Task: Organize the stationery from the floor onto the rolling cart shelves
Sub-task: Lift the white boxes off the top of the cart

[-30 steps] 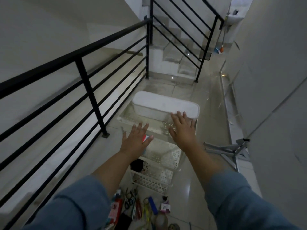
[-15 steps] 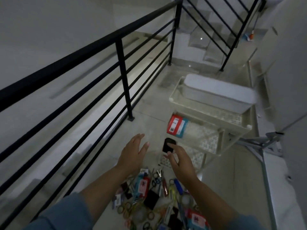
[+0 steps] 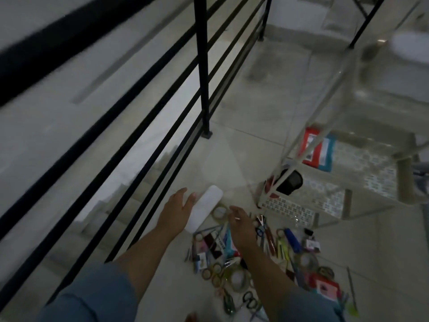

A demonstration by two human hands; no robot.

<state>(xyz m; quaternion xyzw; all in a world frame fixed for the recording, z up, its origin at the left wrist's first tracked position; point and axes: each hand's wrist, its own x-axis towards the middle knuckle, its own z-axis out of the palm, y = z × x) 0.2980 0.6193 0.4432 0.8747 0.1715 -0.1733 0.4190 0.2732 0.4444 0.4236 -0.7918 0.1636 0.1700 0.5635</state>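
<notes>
A heap of stationery (image 3: 262,256) lies on the tiled floor: scissors, tape rolls, pens, small packets. A long white case (image 3: 205,211) lies at the heap's far left edge. My left hand (image 3: 176,212) hovers beside the case with fingers straight, holding nothing. My right hand (image 3: 241,225) reaches over the heap near a tape roll (image 3: 220,211), fingers loosely spread and empty. The white rolling cart (image 3: 290,209) stands at the right; a red and blue packet (image 3: 316,148) lies on one shelf and a black object (image 3: 291,182) on the shelf below.
A black metal railing (image 3: 204,66) runs along the left, its post fixed to the floor just beyond the hands. Stairs drop away behind it. Bare floor tiles stretch between the railing post and the cart.
The view has swung down and left. Both hands have dropped lower over the floor heap, and the white case has come into view beside my left hand.
</notes>
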